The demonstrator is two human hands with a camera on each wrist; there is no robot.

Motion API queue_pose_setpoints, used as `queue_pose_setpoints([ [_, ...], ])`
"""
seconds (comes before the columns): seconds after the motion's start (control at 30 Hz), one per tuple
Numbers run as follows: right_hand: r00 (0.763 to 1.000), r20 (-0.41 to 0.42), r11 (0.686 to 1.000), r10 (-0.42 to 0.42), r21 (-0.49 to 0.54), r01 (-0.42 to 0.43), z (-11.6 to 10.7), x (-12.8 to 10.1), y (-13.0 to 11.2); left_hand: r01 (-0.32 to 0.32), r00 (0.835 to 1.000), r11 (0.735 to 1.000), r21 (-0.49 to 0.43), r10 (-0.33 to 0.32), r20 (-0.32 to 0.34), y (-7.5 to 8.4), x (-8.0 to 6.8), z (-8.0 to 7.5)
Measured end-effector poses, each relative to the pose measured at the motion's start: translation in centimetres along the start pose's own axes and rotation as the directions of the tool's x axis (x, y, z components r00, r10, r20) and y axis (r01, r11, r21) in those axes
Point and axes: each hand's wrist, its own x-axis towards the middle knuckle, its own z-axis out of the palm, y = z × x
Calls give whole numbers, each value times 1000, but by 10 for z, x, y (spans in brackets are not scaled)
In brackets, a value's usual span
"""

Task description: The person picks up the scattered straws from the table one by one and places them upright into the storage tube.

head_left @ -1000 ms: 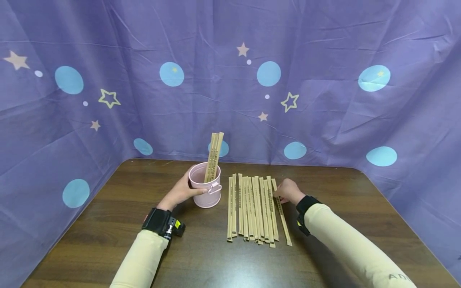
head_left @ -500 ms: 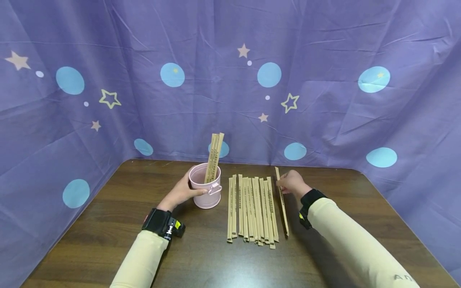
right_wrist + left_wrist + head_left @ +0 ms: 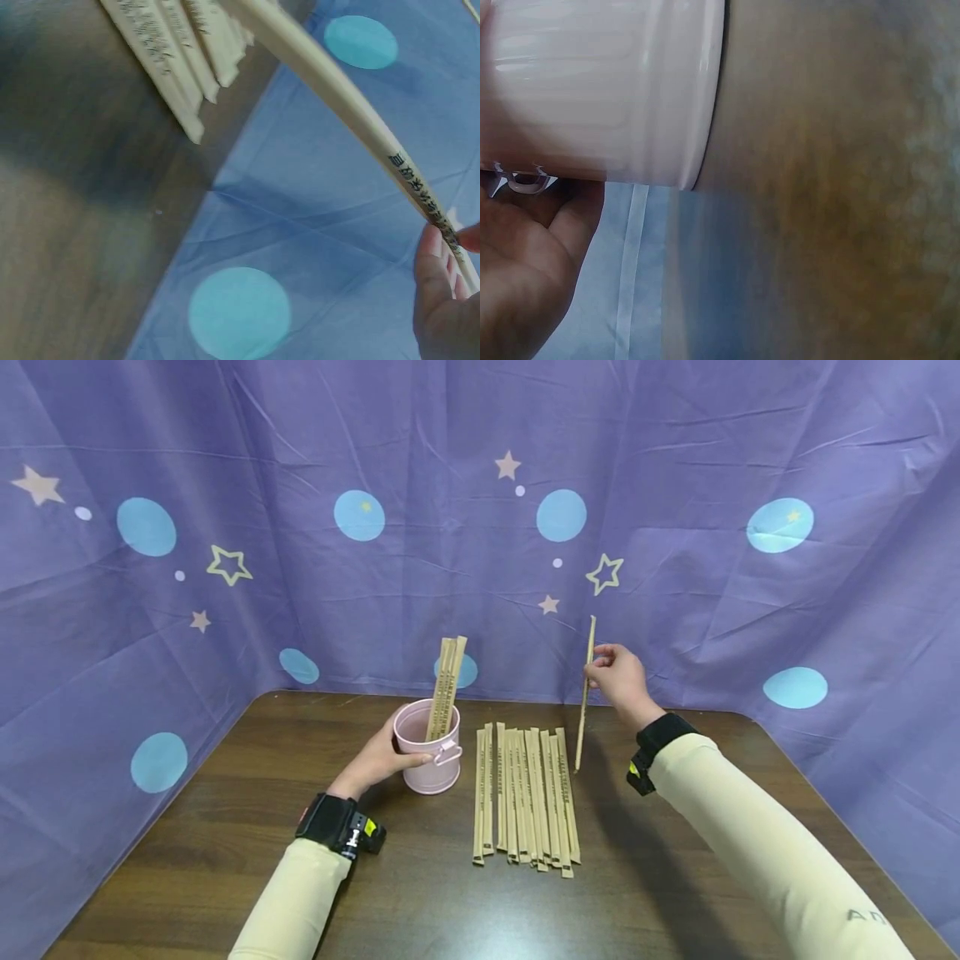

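Note:
My left hand (image 3: 382, 760) grips the side of a small pink bucket (image 3: 427, 758) standing on the brown table (image 3: 225, 827); the bucket wall (image 3: 600, 90) fills the left wrist view beside my palm. Two or three paper-wrapped chopstick packets (image 3: 446, 687) stand upright in the bucket. My right hand (image 3: 611, 670) pinches one wrapped chopstick packet (image 3: 584, 693) near its top and holds it almost upright in the air, its lower end above the table. In the right wrist view this packet (image 3: 352, 120) runs diagonally from my fingertips (image 3: 439, 251). Several more packets (image 3: 525, 793) lie in a row on the table.
A purple cloth backdrop (image 3: 675, 527) with blue dots and stars hangs behind and around the table. The table's back edge runs just beyond the bucket. Bare tabletop shows to the left of the bucket and to the right of the row.
My right hand took the rightmost packet from the row, lifted it off the table and turned it upright. The left hand and bucket stayed still.

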Motion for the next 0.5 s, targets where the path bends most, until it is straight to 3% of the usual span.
queue_pose_setpoints([
  [0.27,990,-101,994,-95,53,101,-3,9,-33,-15,1000,1000,16,15,1,2,1,0],
  [0.5,972,-170,970,-159,155,186,14,13,-61,-20,1000,1000,15,20,3,1,1,0],
])
